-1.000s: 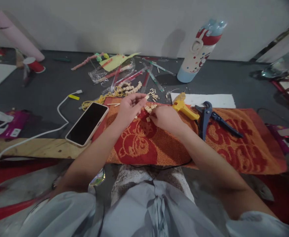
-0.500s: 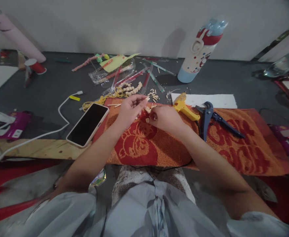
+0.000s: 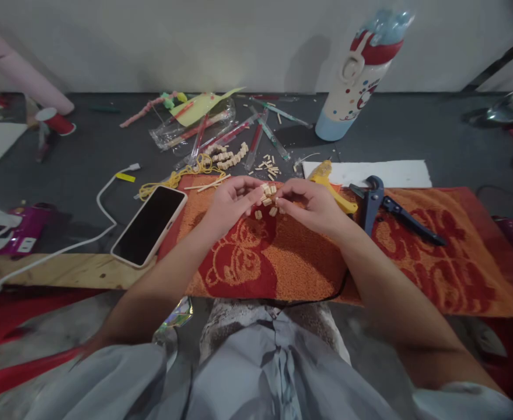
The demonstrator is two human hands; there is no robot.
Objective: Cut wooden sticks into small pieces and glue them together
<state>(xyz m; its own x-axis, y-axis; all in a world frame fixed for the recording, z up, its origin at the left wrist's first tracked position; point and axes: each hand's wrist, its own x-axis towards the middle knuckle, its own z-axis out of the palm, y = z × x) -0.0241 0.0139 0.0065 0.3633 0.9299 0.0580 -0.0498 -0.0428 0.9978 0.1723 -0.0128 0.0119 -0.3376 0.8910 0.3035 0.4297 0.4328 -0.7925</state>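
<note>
My left hand (image 3: 230, 204) and my right hand (image 3: 311, 204) meet over an orange and red towel (image 3: 282, 256). Both pinch a small cluster of short pale wooden pieces (image 3: 268, 195) held between their fingertips. A couple of loose pieces lie on the towel just below them. More cut wooden pieces (image 3: 227, 156) and thin sticks lie beyond the towel's far edge, next to yellow cord (image 3: 173, 178).
A phone (image 3: 149, 224) lies left of my hands, a white cable (image 3: 103, 204) beyond it. A yellow glue gun (image 3: 330, 186) and blue cutter (image 3: 381, 204) lie right. A water bottle (image 3: 361, 70) stands at the back, with packets of red sticks (image 3: 208, 128).
My right hand has lifted and moved toward the left hand, and both now pinch the cluster together. The view has shifted slightly downward.
</note>
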